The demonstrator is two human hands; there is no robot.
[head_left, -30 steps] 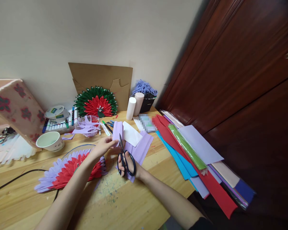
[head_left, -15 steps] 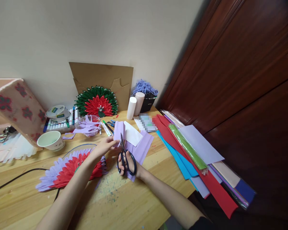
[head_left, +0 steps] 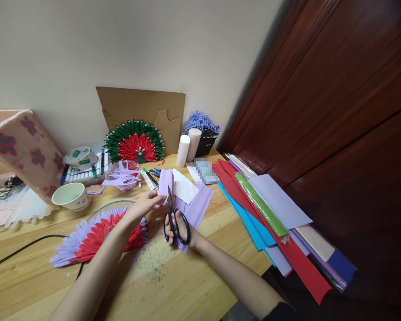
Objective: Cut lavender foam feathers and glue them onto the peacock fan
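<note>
My left hand pinches a folded piece of purple crepe paper above the table. In my right hand is a pair of scissors with dark handles, fingers through the loops. The blades point up and lie against the right part of the folded paper; whether they are cutting into it I cannot tell. Behind and below, a larger sheet of purple paper and a white sheet lie on the wood. A purple and red petal fan lies under my left forearm, partly hidden by it.
A green and red petal fan leans against cardboard by the wall. Left are a paper bowl, markers and a clear bowl of purple scraps. Two white cylinders stand at the back. Coloured paper overhangs the right table edge.
</note>
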